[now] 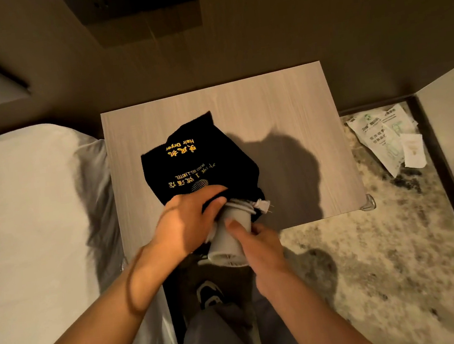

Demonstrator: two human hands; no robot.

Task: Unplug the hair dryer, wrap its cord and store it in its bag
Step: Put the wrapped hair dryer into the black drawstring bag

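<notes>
A black bag (190, 161) lies on the pale wood counter (283, 108), its mouth toward the person. Gold writing on it, upside down from this view, reads "Hair Dryer" beside some Chinese characters. Lower down comes a line ending in "HOTEL", more characters, and a round striped emblem. The smaller letters are too fine to read.

The grey dryer (229, 236) sticks out of the bag's mouth at the counter's near edge, its round end pointing back at the person. The front part is inside the bag. The light cord (242, 205) is looped around the dryer just at the opening, with a whitish end (263, 205) showing beside it.

The left hand (189, 221) has its fingers curled over the bag's mouth, thumb against the dryer. The right hand (259, 241) holds the dryer's barrel from the right, thumb laid across it, the other fingers curled behind.

A white bed (26, 208) lies to the left. On the mottled floor (369, 240) to the right lie white packets (386, 136) with green printing, too small to read. A shoe (210, 292) shows below the hands.
</notes>
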